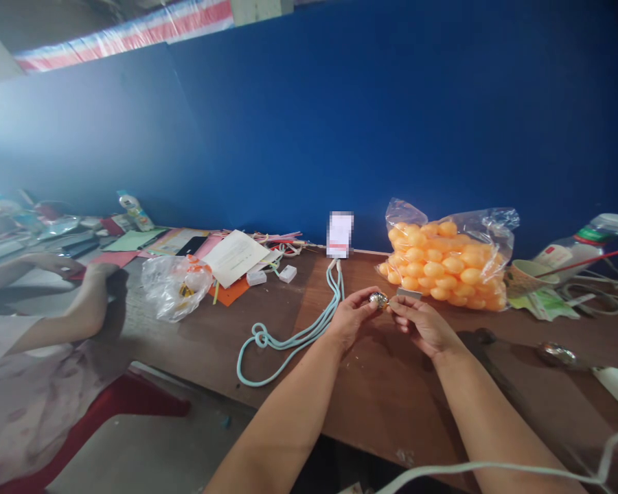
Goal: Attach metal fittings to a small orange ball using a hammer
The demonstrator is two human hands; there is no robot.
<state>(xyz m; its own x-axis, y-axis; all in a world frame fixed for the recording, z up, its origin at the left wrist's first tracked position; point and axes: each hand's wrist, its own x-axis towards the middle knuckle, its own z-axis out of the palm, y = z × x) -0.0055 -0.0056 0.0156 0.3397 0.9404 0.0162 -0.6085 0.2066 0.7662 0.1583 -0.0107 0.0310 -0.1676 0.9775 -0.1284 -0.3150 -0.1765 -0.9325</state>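
Observation:
Over the brown table, my left hand [354, 317] is closed, its fingertips pinching a small, shiny silver rounded piece [378, 300]. My right hand [421, 321] is closed too. Its thumb and fingers meet at the right end of that silver piece, where a small part shows; what exactly they pinch is too small to tell. Just behind my hands sits a clear plastic bag of orange balls [443, 264]. A light blue lanyard [288, 341] lies left of my left hand, joined to a white card [340, 234] propped against the blue partition.
Another shiny silver piece [557, 353] lies on the right of the table [391, 398]. Behind it are a paper cup [530, 276] and a plastic bottle [594, 237]. Leftward are a crumpled plastic bag [176, 288] and papers [237, 257]. A co-worker's arms [77, 309] rest at far left.

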